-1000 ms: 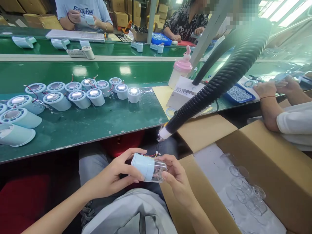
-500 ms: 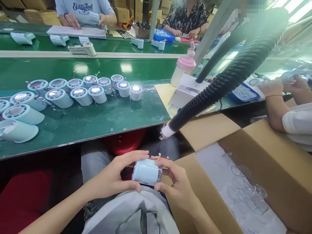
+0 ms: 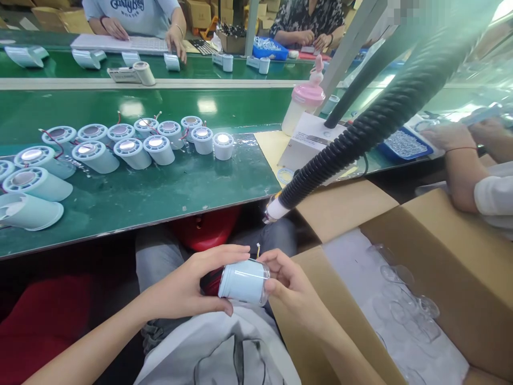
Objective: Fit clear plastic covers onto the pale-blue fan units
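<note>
Head view, lower middle of the frame: both hands hold one small pale blue cylinder (image 3: 243, 282) over the lap, below the near edge of the green surface (image 3: 168, 192). The left hand (image 3: 188, 291) is clamped on its closed blue end, thumb under and fingers over the top; the right hand (image 3: 286, 280) is closed on the other end, where a clear cap (image 3: 262, 278) sits against the blue shell. A thin wire (image 3: 257, 249) with a small plug sticks up just above the cylinder. It looks like light, stiff moulded plastic with a smooth skin, likely a bit slippery, so a grip around the blue barrel seems safest; the clear end probably scratches or cracks more easily, and the wire looks too frail to pull on. Its finish is matt, without marks that I can see. In the upper left, a row of like cylinders (image 3: 156, 147) stands on the surface, tops shining. A black ribbed hose (image 3: 360, 133) slants down from the upper right, its white tip near the hands. At lower right, an open carton (image 3: 452, 256) holds clear caps.
</note>
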`<state>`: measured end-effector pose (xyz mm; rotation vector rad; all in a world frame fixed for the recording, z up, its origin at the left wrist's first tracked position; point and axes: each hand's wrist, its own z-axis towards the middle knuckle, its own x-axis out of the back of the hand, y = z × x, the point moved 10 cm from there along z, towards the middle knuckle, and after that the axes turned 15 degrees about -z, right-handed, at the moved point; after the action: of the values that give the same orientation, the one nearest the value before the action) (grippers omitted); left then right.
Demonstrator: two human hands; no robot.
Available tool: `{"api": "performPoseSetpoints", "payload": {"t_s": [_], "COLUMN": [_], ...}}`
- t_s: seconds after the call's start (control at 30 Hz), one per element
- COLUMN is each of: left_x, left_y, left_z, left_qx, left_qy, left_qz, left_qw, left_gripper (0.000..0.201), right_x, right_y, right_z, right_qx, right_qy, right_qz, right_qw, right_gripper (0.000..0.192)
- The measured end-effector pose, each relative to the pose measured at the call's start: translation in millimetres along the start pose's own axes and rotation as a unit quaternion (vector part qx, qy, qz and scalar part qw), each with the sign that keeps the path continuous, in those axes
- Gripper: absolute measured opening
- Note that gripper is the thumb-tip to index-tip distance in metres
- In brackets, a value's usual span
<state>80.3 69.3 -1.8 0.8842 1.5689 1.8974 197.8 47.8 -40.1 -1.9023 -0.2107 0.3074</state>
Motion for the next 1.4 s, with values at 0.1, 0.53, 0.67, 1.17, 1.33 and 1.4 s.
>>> {"api": "performPoseSetpoints", "payload": {"t_s": [0.1, 0.53, 0.67, 1.17, 1.33, 1.4], "left_x": [-1.1, -1.0, -0.9, 15.1, 15.2, 16.6], "left_y": [2.2, 0.0, -25.9, -74.6, -69.1, -65.1], "left_z": [0.8, 0.2, 6.8, 94.6, 93.9, 89.8], "left_qx": [-0.012, 0.019, 0.105, 0.096, 0.105, 0.107], "left_qy": [-0.004, 0.008, 0.046, 0.058, 0.046, 0.044], "left_qz": [-0.011, -0.097, -0.246, -0.328, -0.294, -0.280], "left_qw": [1.000, 0.995, 0.962, 0.938, 0.949, 0.953], "left_gripper": [0.079, 0.078, 0.075, 0.066, 0.064, 0.062], "right_x": [-3.5, -16.2, -17.4, 38.2, 36.5, 34.5], "right_y": [0.9, 32.1, 41.1, 75.8, 77.4, 76.7], "right_z": [2.2, 4.9, 13.2, 72.5, 78.6, 79.3], "right_qx": [-0.013, -0.096, -0.107, -0.072, -0.074, -0.075], "right_qy": [-0.012, -0.042, -0.030, 0.107, 0.104, 0.103], "right_qz": [0.016, 0.061, 0.119, 0.257, 0.269, 0.263], "right_qw": [1.000, 0.993, 0.987, 0.958, 0.955, 0.956], "right_gripper": [0.040, 0.047, 0.046, 0.042, 0.040, 0.040]}}
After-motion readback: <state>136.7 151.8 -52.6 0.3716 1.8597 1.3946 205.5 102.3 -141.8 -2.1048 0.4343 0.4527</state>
